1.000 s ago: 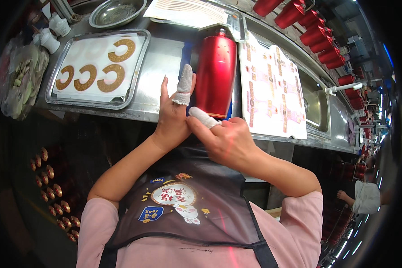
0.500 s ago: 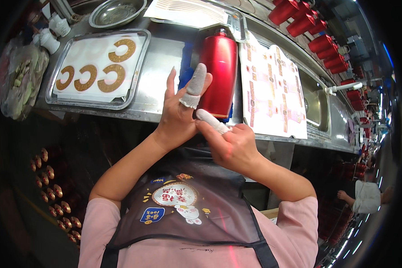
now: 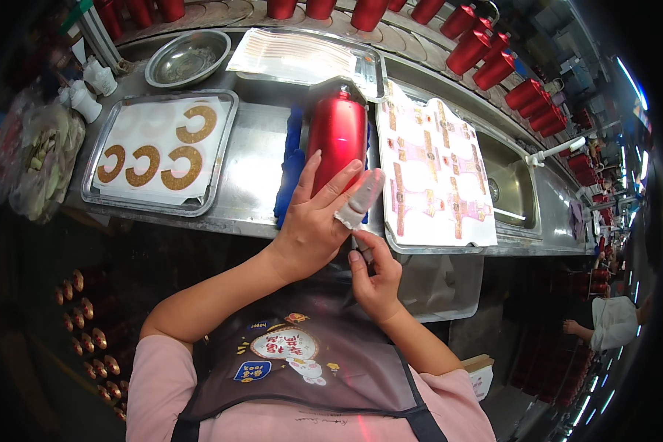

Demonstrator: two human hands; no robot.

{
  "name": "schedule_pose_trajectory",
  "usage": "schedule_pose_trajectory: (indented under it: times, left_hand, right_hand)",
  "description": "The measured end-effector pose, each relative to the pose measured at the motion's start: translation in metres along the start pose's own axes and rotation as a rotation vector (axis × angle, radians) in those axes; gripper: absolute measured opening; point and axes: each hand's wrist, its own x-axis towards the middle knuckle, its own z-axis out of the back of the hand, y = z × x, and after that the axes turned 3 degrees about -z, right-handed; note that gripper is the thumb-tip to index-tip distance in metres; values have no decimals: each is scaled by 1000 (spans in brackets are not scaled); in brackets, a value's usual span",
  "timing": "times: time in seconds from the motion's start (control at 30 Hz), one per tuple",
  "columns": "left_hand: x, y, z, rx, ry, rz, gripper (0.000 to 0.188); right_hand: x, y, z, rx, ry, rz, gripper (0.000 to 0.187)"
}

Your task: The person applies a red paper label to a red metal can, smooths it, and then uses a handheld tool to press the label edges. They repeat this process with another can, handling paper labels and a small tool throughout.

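Note:
My left hand [image 3: 309, 232] is open, its fingers spread in front of a red metallic bottle [image 3: 339, 136]. One finger of it wears a pale finger cot [image 3: 361, 199] with a frilled cuff. Just below that cuff is my right hand [image 3: 377, 276], thumb and forefinger pressed together; what lies between them I cannot make out. The bottle lies on a blue pad [image 3: 291, 166] at the counter's front, its dark neck pointing away from me. My left hand hides its near end, and I cannot tell whether the fingers touch it.
At left, a metal tray [image 3: 221, 158] holds gold C-shaped pieces on white paper. Printed sheets [image 3: 438, 177] lie right of the bottle, before a sink [image 3: 504, 177]. Behind are a metal bowl [image 3: 188, 59] and a tray of striped sheets [image 3: 295, 55]. Red bottles [image 3: 468, 51] line a far conveyor.
My left hand has turned, its cot-covered finger now tilting right. My right hand has dropped slightly and its fingers have drawn into a pinch. The view has shifted, showing more conveyor.

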Motion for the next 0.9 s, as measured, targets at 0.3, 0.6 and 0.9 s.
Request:
schedule_pose_trajectory:
  times: [0.3,0.6,0.9]
  left_hand:
    - [-39,10,0,-285,-114,282,101]
    - [-14,12,1,-27,41,73,106]
    - [-48,25,1,-286,8,361,99]
  right_hand:
    - [-4,-2,2,60,53,-84,35]
    - [-5,-9,-3,75,57,-85,38]
    - [-3,-12,-9,-8,15,37,40]
